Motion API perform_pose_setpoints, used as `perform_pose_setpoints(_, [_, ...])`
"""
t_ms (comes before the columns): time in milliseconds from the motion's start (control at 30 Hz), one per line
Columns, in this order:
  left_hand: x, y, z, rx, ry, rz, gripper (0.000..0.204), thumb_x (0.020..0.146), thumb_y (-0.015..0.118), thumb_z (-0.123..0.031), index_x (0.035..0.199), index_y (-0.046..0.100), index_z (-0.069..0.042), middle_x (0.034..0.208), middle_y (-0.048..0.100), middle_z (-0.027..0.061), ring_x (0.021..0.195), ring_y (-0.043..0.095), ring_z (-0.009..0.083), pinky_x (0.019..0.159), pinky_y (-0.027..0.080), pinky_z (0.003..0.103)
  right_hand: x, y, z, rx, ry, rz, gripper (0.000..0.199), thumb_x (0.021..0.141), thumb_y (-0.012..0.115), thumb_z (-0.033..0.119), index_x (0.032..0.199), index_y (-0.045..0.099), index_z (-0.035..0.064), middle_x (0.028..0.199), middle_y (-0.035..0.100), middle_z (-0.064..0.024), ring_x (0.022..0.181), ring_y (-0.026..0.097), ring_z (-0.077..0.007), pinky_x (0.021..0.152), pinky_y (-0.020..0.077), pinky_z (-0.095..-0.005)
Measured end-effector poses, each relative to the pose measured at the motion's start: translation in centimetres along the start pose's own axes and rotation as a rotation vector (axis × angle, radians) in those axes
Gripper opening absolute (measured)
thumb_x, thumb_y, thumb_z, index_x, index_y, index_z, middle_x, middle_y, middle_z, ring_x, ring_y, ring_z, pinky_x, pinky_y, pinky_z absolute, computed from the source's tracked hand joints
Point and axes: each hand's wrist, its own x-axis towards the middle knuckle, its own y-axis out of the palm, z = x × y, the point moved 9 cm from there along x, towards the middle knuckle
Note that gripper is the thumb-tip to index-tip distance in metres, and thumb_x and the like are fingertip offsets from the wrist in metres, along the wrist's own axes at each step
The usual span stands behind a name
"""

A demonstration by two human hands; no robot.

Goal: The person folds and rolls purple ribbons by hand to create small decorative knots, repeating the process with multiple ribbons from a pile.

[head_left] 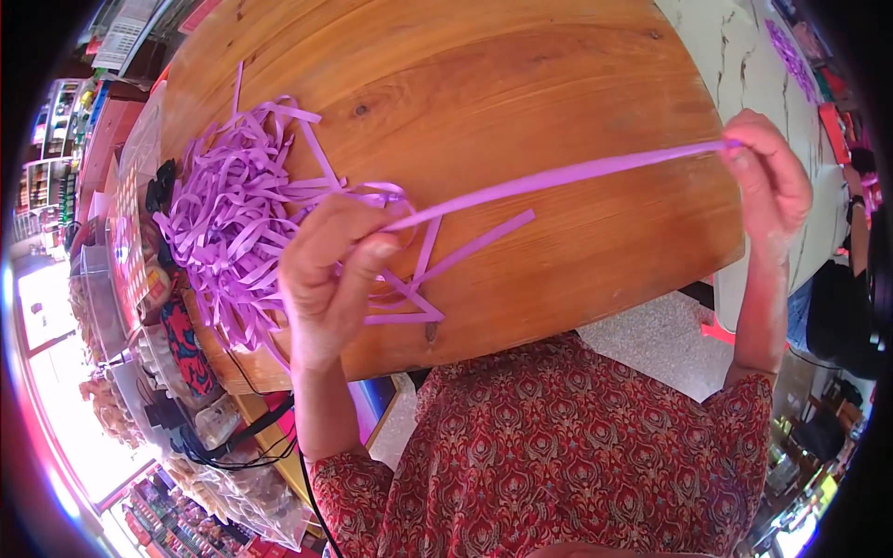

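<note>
Your left hand (pixel 321 270) pinches a flat purple ribbon strip (pixel 558 177), thumb to finger; your right hand (pixel 774 181) pinches its right end. It stretches taut above the brown wooden table (pixel 577 84), long axis left to right, right end angling away. Your left hand partly hides a tangled purple ribbon heap (pixel 228 209); a white, dark-veined tabletop (pixel 735 56) lies beyond, at right.

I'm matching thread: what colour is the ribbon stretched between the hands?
The ribbon is light purple, best seen in the head view.
</note>
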Motion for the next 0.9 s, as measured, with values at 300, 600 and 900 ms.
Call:
perform_pose_setpoints(300, [-3.9,-6.8,3.3,-0.096,-0.192,-0.246,0.012,0.087,0.060,-0.010,0.087,0.060,0.002,0.074,0.056,0.0042,0.068,0.050,0.0106,0.061,0.040,0.024,-4.4,-12.4,-10.5,0.806,0.247,-0.513,0.019,0.091,0.052,0.008,0.103,0.055,-0.0067,0.088,0.053,-0.0079,0.083,0.046,-0.0153,0.080,0.0379,-0.0302])
perform_pose_setpoints(600, [-7.1,-9.7,5.8,-0.091,-0.274,-0.403,0.016,0.089,0.058,-0.014,0.090,0.062,0.001,0.072,0.056,0.0023,0.064,0.050,0.0091,0.059,0.040,0.021,-8.8,-18.4,-17.4,1.245,0.333,-0.839,0.009,0.091,0.050,0.001,0.097,0.049,-0.0060,0.088,0.047,-0.0104,0.085,0.044,-0.0205,0.082,0.0389,-0.0363])
perform_pose_setpoints(900, [-6.5,-7.2,9.0,-0.920,-0.279,-0.611,0.021,0.092,0.050,-0.007,0.110,0.058,0.000,0.098,0.064,0.0137,0.091,0.064,0.0252,0.084,0.053,0.039,-5.5,-13.0,-15.0,1.444,0.370,-1.098,0.017,0.096,0.037,0.006,0.107,0.045,-0.0026,0.093,0.047,-0.0105,0.086,0.045,-0.0218,0.087,0.0348,-0.0440])
